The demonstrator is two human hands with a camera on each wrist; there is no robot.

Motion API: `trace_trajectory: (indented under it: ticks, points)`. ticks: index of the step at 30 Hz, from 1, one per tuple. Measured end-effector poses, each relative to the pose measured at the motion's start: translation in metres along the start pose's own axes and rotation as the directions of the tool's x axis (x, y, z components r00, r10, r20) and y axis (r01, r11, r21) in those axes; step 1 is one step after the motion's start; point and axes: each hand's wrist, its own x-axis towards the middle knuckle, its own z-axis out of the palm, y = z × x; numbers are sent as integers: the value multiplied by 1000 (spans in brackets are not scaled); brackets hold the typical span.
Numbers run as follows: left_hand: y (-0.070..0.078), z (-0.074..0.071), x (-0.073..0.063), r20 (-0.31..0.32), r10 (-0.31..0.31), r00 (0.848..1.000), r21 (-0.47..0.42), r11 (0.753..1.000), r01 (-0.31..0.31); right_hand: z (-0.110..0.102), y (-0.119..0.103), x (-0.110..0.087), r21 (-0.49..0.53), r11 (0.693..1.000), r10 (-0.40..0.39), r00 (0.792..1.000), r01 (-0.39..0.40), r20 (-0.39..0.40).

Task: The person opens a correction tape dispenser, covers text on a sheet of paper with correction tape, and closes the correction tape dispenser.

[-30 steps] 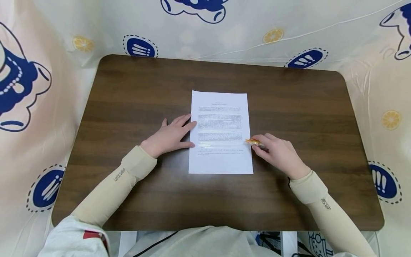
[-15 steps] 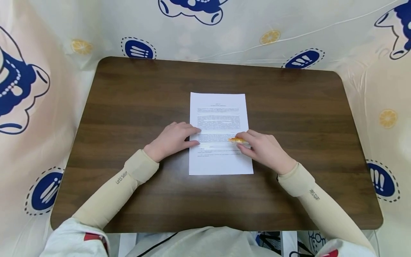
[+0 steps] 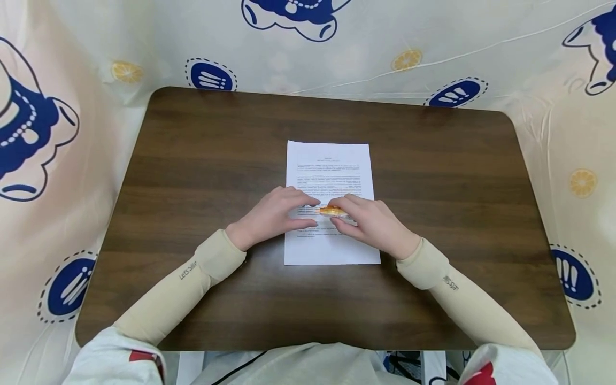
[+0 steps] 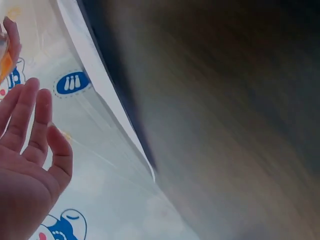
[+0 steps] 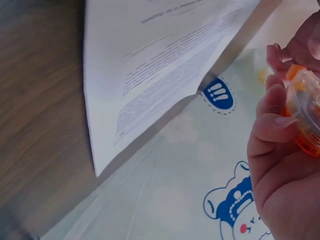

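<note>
A printed sheet of paper [image 3: 332, 254] lies on the brown table. Over its middle, my right hand [image 3: 377, 222] holds an orange, clear-bodied correction tape [image 3: 332, 212] between thumb and fingers. In the right wrist view the correction tape [image 5: 307, 110] shows a clear round body and an orange cap-like tip [image 5: 295, 71]. My left hand [image 3: 271, 216] reaches over the sheet from the left, thumb and fingers spread apart, close to that tip. In the left wrist view the left hand [image 4: 25, 165] has gently bent fingers and holds nothing visible.
The wooden table [image 3: 216, 144] extends well beyond the sheet on all sides. A pale curtain [image 3: 337, 64] with blue prints hangs around its back and sides. The person's body is at the front edge.
The right hand has carried the correction tape left, from the sheet's right edge to its middle. The left hand has moved right from the left edge toward the correction tape.
</note>
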Motion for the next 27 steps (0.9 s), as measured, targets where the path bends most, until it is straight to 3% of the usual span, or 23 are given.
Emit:
trace_trajectory:
  ticks: [5,12,16,27]
  points:
    - [3,5,1,-40,60,997,-110,992,-64,1,-4,4,38,999,-26,1000,26,-10]
    - [3,8,2,-108,90,990,-158,982,-106,0,-7,7,64,997,-45,999,46,-17]
    - [2,9,2,-133,83,988,-204,973,-110,1,-8,7,68,997,-43,999,45,-28]
    - [3,9,0,-129,57,990,-256,963,-89,1,-9,4,77,995,-57,998,58,-26]
